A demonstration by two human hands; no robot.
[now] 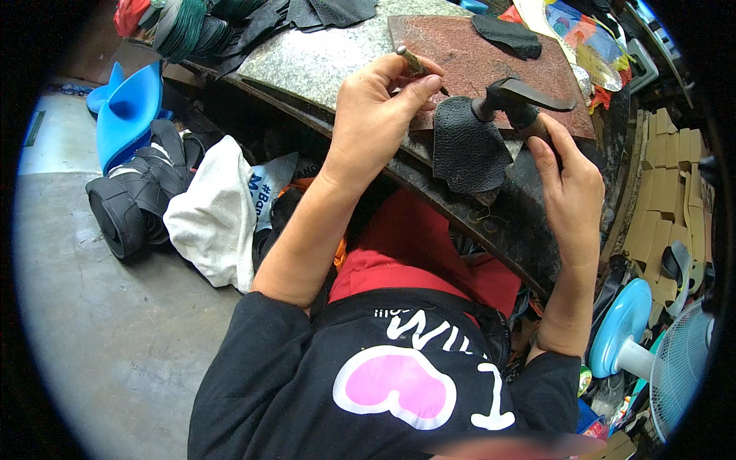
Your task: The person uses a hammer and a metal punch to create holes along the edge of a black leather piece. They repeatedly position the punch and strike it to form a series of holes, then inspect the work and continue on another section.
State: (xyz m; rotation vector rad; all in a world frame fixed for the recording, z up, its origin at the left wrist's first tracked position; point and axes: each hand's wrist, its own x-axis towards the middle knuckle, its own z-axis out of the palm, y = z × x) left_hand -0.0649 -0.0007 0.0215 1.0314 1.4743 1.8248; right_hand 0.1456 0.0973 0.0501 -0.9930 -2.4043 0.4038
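Observation:
Between the thumb and fingers of my left hand is a slim metal punch, tilted, its dark tip pointing down toward the board. My right hand grips the handle of a hammer. The hammer's round face hangs at the upper right edge of a black textured leather piece; whether they touch I cannot tell. That leather has a scalloped lower end and lies over the near edge of the worktable. Under the tools is a worn reddish board.
Another black leather piece lies on the board's far side. Green cord spools and leather scraps sit at the table's far left. A blue stool, black rolls and a white cloth are left; a fan stands right.

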